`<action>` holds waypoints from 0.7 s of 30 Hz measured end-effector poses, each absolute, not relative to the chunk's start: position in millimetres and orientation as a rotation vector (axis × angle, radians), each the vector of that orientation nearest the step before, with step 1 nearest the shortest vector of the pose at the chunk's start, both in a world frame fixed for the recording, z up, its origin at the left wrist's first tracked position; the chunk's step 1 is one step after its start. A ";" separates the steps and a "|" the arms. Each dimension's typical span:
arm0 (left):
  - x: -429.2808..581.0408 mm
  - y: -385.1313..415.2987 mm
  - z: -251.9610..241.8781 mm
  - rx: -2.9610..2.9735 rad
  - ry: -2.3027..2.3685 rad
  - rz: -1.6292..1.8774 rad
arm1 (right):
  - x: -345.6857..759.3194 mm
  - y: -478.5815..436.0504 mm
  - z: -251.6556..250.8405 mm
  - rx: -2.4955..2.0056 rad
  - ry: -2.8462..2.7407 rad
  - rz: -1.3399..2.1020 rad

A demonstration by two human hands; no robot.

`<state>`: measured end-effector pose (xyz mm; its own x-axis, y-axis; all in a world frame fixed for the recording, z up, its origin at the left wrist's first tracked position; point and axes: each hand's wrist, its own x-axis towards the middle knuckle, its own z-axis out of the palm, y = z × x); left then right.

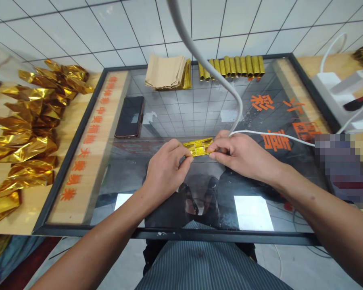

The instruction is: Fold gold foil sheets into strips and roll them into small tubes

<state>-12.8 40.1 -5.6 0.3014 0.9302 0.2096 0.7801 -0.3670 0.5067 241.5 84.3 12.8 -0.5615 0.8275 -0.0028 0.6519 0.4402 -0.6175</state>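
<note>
A folded piece of shiny gold paper (199, 147) is stretched between my two hands, just over the glass tabletop (181, 177). My left hand (168, 163) pinches its left end between thumb and fingers. At the right end, the thumb and fingers of my right hand (240, 151) are closed on the same paper. Creases show along the strip, with a lighter patch near its middle. Whether the strip touches the glass I cannot tell.
Several gold paper tubes (238, 66) stand in a row by the tiled wall, beside a stack of brown paper (165, 70). A phone (129, 117) lies at left. Folded gold foil pieces (33, 121) crowd the left side. A white cable (199, 56) hangs close to my right hand; a power strip (332, 88) sits right.
</note>
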 end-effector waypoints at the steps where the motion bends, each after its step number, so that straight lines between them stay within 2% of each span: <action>1: -13.6 40.0 -5.8 2.276 1.557 0.689 | 241.2 84.1 12.5 -1.284 -2.385 0.830; 8: -19.9 41.7 -6.5 2.374 1.554 0.653 | 241.4 85.1 12.6 -1.268 -2.427 0.779; 21: -16.4 45.3 -3.4 2.161 1.598 0.704 | 236.9 83.4 14.8 -1.410 -2.363 0.676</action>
<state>-16.4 45.3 -3.4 0.2356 0.9556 0.1773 0.7757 -0.2948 0.5580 236.9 83.4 14.8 -0.4692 0.8828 0.0215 0.7380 0.4053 -0.5396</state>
